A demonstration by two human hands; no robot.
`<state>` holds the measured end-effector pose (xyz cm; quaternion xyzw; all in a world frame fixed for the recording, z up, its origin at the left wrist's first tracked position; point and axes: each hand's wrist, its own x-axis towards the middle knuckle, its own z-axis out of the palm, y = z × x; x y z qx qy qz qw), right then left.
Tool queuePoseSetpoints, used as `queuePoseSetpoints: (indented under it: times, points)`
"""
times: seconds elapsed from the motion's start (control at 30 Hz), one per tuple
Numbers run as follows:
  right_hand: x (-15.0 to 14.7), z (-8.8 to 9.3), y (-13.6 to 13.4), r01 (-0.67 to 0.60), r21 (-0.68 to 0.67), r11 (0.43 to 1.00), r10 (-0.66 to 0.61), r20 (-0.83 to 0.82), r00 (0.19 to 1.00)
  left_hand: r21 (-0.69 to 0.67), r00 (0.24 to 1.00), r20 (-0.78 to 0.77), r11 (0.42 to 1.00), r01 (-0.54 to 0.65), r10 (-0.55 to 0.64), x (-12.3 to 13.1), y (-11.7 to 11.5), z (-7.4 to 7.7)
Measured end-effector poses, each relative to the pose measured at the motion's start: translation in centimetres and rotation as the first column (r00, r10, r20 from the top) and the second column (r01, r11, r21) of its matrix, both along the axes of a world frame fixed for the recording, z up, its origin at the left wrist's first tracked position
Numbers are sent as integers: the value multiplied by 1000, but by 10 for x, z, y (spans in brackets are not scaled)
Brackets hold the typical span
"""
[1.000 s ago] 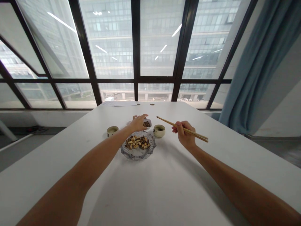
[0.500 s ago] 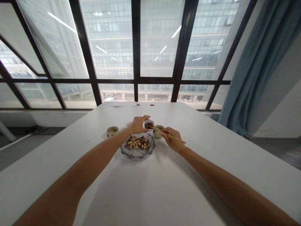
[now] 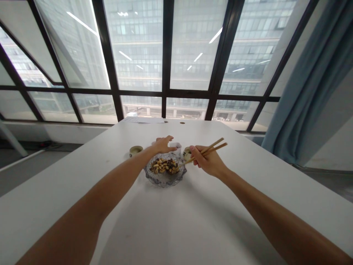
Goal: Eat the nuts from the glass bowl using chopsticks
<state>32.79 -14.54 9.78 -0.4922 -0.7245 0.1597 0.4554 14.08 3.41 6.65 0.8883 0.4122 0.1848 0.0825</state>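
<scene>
My left hand [image 3: 163, 144] is curved around a small whitish container [image 3: 176, 148] behind the glass bowl, its thumb lying along the near side. In my right hand [image 3: 208, 160] is a pair of wooden chopsticks [image 3: 213, 146], gripped between thumb and fingers. Their tips point down to the left, at the right rim of the cut-glass bowl [image 3: 165, 181]. Peanuts and dark seeds [image 3: 164, 166] lie in that bowl. A small pale green cup [image 3: 186, 153] stands just behind my right fingers, partly covered by them.
Another pale green cup [image 3: 135, 150] stands to the left of my left forearm. White papers [image 3: 145, 120] lie at the far end of the white table [image 3: 176, 224]. Dark-framed windows rise beyond it, and a blue curtain [image 3: 300, 92] hangs at the right.
The chopsticks have moved from the small container to the glass bowl's right rim, their rear ends now raised. The container has turned, and its dark contents no longer show.
</scene>
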Motion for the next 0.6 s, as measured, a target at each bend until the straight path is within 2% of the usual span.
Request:
queuePoseSetpoints:
  times: [0.13,0.2,0.3,0.43,0.6]
  points:
    - [-8,-2,-4,-87,3,996,85,178,980,139,999,-19,989,-46,49,-38,-1,0]
    - [-10,-8,-1,-110,5,994,107,208,972,215,996,2,973,-89,90,-66,-2,-4]
    - [-11,-19,5,-98,12,995,93,210,973,260,976,75,941,-216,204,-109,-5,-14]
    - [-8,-25,9,-42,34,999,38,107,994,169,924,214,920,-354,316,-142,-12,-35]
    - [-2,-13,4,-1,22,1000,0,59,998,-70,810,482,936,-346,335,-144,-22,-59]
